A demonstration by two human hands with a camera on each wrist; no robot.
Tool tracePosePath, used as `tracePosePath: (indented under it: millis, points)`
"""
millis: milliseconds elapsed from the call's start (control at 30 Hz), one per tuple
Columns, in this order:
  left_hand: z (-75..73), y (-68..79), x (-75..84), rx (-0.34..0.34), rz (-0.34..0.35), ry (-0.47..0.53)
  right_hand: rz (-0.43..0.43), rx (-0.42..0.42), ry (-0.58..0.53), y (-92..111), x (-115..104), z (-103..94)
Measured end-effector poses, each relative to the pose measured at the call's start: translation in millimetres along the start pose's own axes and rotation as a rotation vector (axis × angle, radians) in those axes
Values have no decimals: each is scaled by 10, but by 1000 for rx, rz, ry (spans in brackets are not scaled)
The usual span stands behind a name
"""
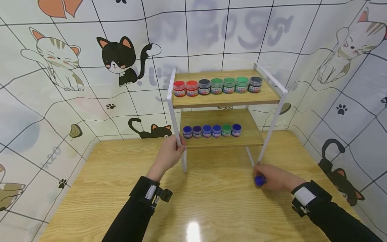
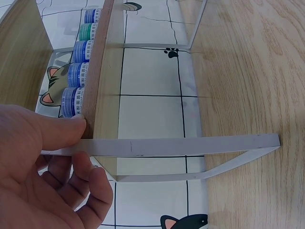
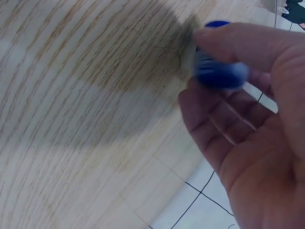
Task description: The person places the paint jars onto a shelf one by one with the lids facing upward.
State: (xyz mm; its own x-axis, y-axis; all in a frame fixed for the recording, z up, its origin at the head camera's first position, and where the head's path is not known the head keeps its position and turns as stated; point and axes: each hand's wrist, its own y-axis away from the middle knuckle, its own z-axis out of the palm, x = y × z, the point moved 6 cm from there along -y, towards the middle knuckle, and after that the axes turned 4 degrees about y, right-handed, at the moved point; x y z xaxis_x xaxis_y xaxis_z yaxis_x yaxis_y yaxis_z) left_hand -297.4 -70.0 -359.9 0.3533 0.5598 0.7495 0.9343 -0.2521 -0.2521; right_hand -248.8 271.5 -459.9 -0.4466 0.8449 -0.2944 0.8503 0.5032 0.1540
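A two-tier rack with wooden boards and a white frame (image 1: pixel 274 122) stands on the table. My left hand (image 1: pixel 170 153) grips its left front upright at the lower board (image 1: pixel 251 136), the thumb against the board's front edge in the left wrist view. Low by the right front leg, my right hand (image 1: pixel 276 177) pinches a small blue paint jar (image 3: pixel 221 71) between thumb and fingers. The jar is tilted and blurred in the right wrist view. On the lower board is a row of blue jars (image 1: pixel 207 131) with one green jar (image 1: pixel 226 131) among them.
Red jars (image 1: pixel 179 89), green jars (image 1: pixel 229 85) and dark jars (image 1: pixel 255 84) line the upper board (image 1: pixel 223 99). The wooden table (image 1: pixel 211 198) reaches back to a wall (image 1: pixel 205 37) covered in cat drawings, with further printed walls at both sides.
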Motion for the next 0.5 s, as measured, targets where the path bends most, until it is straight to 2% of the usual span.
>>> tracePosePath:
  millis: [200, 400, 500]
  points:
    - [-6, 6, 14, 2, 0, 4, 47, -28, -15, -13, -31, -12]
    - [-5, 7, 11, -3, -9, 12, -39, -7, -5, -15, -79, -44]
    - [-1, 5, 4, -6, -11, 12, -49, -6, -11, -10, -81, -44]
